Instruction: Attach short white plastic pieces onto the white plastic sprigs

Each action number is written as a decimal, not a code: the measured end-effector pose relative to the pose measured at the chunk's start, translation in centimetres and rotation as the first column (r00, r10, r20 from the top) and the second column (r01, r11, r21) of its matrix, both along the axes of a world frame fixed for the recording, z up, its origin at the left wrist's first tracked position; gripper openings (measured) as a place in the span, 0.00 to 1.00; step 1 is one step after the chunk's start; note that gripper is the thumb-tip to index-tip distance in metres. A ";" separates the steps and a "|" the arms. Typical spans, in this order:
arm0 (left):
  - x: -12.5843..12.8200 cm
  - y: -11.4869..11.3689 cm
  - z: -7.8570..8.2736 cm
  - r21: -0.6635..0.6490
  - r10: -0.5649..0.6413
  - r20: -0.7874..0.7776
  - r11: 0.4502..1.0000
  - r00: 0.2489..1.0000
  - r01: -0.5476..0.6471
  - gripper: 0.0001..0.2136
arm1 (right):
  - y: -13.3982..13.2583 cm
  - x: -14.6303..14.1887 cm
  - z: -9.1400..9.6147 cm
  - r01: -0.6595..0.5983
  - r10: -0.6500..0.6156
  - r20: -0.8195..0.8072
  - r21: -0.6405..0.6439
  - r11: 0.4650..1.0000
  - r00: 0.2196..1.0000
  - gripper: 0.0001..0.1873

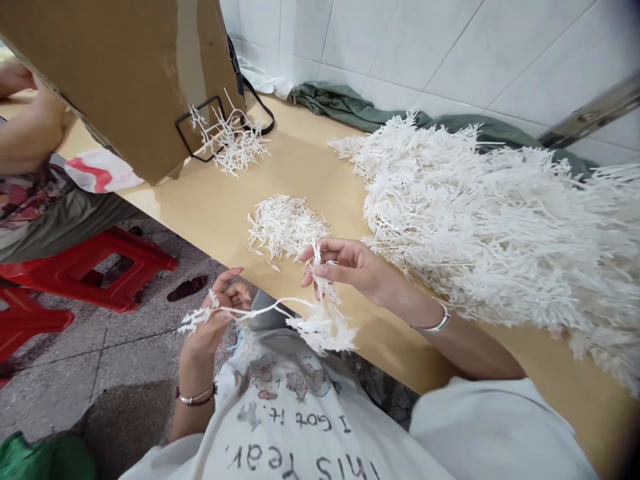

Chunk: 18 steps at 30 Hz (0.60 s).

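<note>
My left hand [216, 313] is closed on one end of a white plastic branching piece [280, 308] that stretches across to my right hand [345, 265]. The right hand pinches the other end between thumb and fingers, just off the table's front edge. A frilly white cluster [326, 328] hangs from the piece below my right hand. A small heap of separated white pieces [285, 225] lies on the tan table [210, 207] just beyond my hands.
A very large pile of white plastic pieces [500, 227] fills the table's right side. A cardboard box [120, 73] stands at the back left with more white pieces [233, 140] by it. Another person's arm [30, 127] and red stools [95, 267] are at left.
</note>
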<state>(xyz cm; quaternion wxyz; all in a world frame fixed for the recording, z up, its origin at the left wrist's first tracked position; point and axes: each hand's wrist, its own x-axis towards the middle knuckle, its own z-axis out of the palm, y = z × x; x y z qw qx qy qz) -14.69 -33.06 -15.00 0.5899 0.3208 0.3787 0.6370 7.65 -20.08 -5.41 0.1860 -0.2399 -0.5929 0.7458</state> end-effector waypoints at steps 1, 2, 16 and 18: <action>-0.7 -0.6 -0.2 -0.013 0.002 -0.088 1.000 0.996 -0.003 0.33 | -0.1 -0.1 0.3 -0.024 0.023 -0.013 -0.016 1.000 1.000 0.12; -1.4 -1.2 -0.4 -0.044 -0.009 -0.188 0.999 0.982 0.000 0.35 | -0.3 -0.2 0.7 -0.051 0.050 -0.022 -0.032 0.998 0.998 0.12; 1.8 -1.1 6.5 0.193 0.116 -0.646 0.981 0.754 0.014 0.15 | -2.5 -3.2 -0.4 -0.136 0.138 0.019 -0.070 0.988 0.990 0.12; 2.8 -0.1 6.3 0.149 -0.010 -0.718 0.975 0.696 0.167 0.11 | -2.6 -3.5 -1.0 -0.075 0.076 0.011 -0.022 0.997 0.997 0.13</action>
